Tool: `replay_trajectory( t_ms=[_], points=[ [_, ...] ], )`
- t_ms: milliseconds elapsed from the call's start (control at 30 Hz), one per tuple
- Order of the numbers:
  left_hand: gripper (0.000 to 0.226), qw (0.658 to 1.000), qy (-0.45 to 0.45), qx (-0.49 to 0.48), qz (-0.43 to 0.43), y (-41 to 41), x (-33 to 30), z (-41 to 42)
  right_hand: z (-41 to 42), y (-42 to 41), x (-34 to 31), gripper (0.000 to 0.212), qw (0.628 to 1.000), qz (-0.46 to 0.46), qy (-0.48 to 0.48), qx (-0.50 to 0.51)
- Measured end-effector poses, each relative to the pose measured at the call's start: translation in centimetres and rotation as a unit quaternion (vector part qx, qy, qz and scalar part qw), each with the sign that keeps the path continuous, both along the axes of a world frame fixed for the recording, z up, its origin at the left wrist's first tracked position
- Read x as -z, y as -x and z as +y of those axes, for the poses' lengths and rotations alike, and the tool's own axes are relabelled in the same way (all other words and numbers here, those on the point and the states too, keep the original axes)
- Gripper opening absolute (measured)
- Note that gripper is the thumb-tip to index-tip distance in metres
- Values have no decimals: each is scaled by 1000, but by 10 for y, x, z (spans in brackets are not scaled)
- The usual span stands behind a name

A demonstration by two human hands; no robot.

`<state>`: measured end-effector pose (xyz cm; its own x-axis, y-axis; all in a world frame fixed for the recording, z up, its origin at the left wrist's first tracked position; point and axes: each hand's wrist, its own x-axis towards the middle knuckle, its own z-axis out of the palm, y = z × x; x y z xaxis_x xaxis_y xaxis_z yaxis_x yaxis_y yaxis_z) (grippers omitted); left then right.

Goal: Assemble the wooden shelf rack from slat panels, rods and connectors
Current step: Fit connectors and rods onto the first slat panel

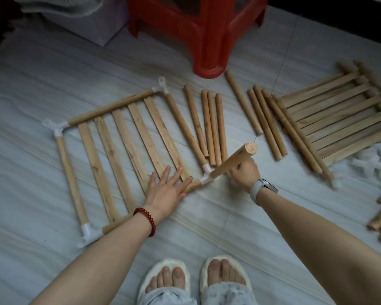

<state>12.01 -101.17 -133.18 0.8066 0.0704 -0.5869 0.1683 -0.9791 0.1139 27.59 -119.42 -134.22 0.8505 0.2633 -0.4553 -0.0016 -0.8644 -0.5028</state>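
Now left hand point(168, 189) lies flat, fingers spread, pinning the panel point(128, 137) to the floor so it likely won't shift, while right hand point(245, 173), clenched round a rod point(233, 160), angles it into the near-right connector point(205, 177).

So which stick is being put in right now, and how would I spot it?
Find the red plastic stool, then look down to the flat slat panel on the floor. At the panel's near right corner sits a white corner connector. The rod rising from it, gripped by the right hand, is the only one off the floor.
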Motion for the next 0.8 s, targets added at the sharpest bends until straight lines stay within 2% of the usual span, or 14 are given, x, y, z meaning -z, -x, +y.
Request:
replay_trajectory(
  t_ms=[133,233,300,400,500,567,667,800],
  points=[
    [49,1000,3,-14,-11,-2,3,-1,21,4,10,27,999,17,28,-22],
    [50,1000,-4,-25,-8,-6,4,-1,17,6,9,32,997,28,75,12],
    [50,1000,-13,-27,-4,-11,4,-1,7,9,5,25,994,42,73,65],
    [50,999,-11,-32,-4,-16,3,-4,-9,19,-10,17,973,50,-58,216],
    [51,997,27,-71,-7,-15,-2,-6,-17,17,-39,5,907,-15,-232,350],
    [53,991,56,-115,-26,-15,-13,-4,-15,7,-71,3,861,-66,-305,402],
    [57,975,96,-169,-103,-22,-44,3,-4,-9,-126,12,838,-150,-352,389],
    [63,923,154,-226,-270,-38,-106,18,14,-1,-203,4,848,-279,-387,230]
  ],
)
